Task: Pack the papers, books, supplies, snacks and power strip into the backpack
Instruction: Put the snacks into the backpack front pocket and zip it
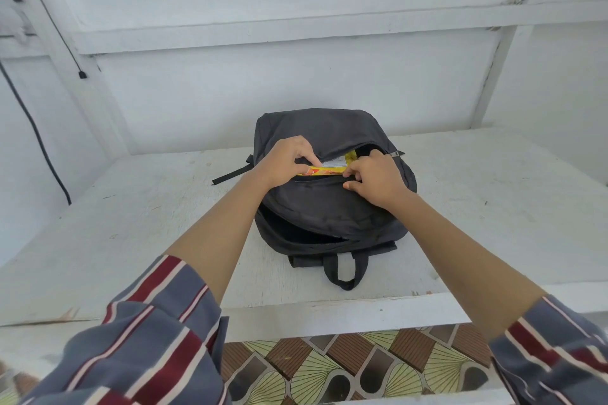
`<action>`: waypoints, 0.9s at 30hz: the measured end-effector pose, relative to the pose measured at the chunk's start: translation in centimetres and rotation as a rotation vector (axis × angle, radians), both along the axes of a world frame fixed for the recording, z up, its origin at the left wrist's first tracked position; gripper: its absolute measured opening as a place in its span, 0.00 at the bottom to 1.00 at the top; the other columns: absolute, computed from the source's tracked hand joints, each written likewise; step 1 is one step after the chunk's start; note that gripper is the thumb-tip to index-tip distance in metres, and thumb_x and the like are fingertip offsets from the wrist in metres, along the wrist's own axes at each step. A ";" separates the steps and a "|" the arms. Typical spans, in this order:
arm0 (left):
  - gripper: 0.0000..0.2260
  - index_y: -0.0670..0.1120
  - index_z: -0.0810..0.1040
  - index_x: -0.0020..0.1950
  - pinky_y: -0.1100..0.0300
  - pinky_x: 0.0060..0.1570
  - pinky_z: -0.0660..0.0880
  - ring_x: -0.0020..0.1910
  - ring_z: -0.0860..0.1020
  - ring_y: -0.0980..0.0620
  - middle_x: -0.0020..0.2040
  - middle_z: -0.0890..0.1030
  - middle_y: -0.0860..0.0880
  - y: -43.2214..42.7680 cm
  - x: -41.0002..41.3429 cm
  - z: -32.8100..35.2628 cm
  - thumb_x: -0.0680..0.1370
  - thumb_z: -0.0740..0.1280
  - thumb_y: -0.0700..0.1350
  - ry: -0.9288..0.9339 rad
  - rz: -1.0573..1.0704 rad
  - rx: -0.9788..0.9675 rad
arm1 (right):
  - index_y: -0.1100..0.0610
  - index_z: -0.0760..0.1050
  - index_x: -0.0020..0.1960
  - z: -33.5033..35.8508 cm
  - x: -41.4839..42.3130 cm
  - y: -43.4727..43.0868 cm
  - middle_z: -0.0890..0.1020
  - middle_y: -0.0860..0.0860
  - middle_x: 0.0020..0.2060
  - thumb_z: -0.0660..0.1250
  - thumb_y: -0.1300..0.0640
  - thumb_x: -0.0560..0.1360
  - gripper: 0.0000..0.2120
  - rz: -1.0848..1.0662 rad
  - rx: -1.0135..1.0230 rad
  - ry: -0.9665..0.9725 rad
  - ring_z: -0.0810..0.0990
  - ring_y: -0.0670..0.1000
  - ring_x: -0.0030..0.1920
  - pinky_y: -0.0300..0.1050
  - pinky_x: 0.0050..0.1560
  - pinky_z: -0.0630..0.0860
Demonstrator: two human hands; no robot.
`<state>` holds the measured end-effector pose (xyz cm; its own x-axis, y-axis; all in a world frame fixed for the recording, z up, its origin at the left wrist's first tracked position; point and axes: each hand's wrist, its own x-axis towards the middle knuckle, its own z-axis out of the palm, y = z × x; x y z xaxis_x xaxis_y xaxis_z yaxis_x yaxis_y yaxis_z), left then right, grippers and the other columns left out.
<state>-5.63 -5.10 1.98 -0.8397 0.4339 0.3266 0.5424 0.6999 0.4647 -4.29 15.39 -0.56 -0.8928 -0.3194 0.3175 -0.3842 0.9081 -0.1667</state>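
Striped sleeves (141,339) frame the near edge of view, both forearms reaching forward. Subject item: a yellow snack packet (329,170), mostly inside the front pocket (365,151) of the dark backpack (316,207), with one long edge and a white label showing at the mouth. Left hand (286,159): thumb and forefinger pinch the packet's left end. Right hand (375,177): fingers curl over the pocket's lower lip by the packet's right end; whether they also hold the packet cannot be told. Zip pull (396,154) sits at the pocket's right end. Main compartment (302,235) gapes toward the viewer, contents unseen. Backpack lies flat on a white bench (131,223), carry loop (345,270) nearest the front edge.

Risks, as judged: a packet left proud of the mouth would foul the zip or tear on closing; hard pushing could crush its contents; lifting the bag with the main compartment unzipped could spill the load
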 end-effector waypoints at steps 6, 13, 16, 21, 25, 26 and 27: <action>0.09 0.41 0.84 0.50 0.60 0.56 0.72 0.47 0.74 0.54 0.47 0.75 0.50 0.1 0.0 -0.1 0.72 0.70 0.33 0.023 0.010 0.005 | 0.53 0.77 0.60 -0.8 0.5 -1.4 0.78 0.52 0.56 0.61 0.50 0.78 0.14 -0.079 0.136 0.125 0.70 0.54 0.56 0.47 0.54 0.63; 0.09 0.42 0.84 0.50 0.59 0.56 0.72 0.48 0.74 0.54 0.47 0.75 0.50 0.1 0.1 -0.2 0.73 0.69 0.33 0.027 0.027 0.000 | 0.54 0.78 0.54 -0.4 0.4 -1.6 0.77 0.53 0.54 0.62 0.55 0.78 0.09 -0.040 0.189 0.076 0.69 0.55 0.57 0.48 0.54 0.64; 0.09 0.42 0.84 0.51 0.60 0.56 0.72 0.48 0.74 0.54 0.47 0.75 0.50 0.0 0.1 -0.2 0.72 0.69 0.33 0.027 0.020 -0.011 | 0.54 0.77 0.52 -0.4 0.4 -1.5 0.76 0.52 0.53 0.60 0.59 0.78 0.08 0.006 0.210 0.101 0.69 0.54 0.56 0.47 0.53 0.62; 0.11 0.42 0.83 0.53 0.57 0.58 0.72 0.50 0.75 0.50 0.48 0.75 0.49 0.0 -0.1 -0.1 0.73 0.69 0.33 0.012 0.030 -0.046 | 0.56 0.76 0.49 -0.3 0.4 -1.0 0.79 0.51 0.48 0.60 0.60 0.77 0.06 0.061 0.068 0.047 0.71 0.53 0.53 0.46 0.53 0.62; 0.12 0.41 0.82 0.55 0.55 0.60 0.72 0.52 0.76 0.49 0.49 0.75 0.49 0.0 -0.2 0.0 0.72 0.69 0.32 0.000 0.027 -0.047 | 0.53 0.76 0.58 0.1 0.4 -1.5 0.80 0.51 0.50 0.64 0.51 0.77 0.12 0.070 0.046 -0.047 0.71 0.53 0.57 0.47 0.56 0.64; 0.12 0.41 0.82 0.55 0.55 0.60 0.72 0.52 0.76 0.49 0.49 0.75 0.49 0.0 -0.2 0.1 0.72 0.69 0.32 -0.003 0.026 -0.046 | 0.53 0.76 0.58 0.1 0.4 -1.8 0.79 0.51 0.51 0.64 0.50 0.76 0.13 0.067 0.094 -0.047 0.71 0.53 0.58 0.48 0.57 0.64; 0.12 0.41 0.82 0.55 0.55 0.60 0.72 0.52 0.76 0.49 0.49 0.76 0.49 -0.1 -0.2 0.0 0.72 0.69 0.32 -0.004 0.026 -0.043 | 0.52 0.77 0.57 0.0 0.3 -2.1 0.79 0.52 0.52 0.64 0.50 0.76 0.12 0.060 0.111 -0.039 0.71 0.54 0.58 0.48 0.57 0.64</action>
<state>-5.83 -5.19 2.02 -0.8520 0.4256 0.3049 0.5222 0.7329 0.4361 -3.99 13.27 -0.60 -0.8821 -0.4039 0.2425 -0.4335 0.8974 -0.0822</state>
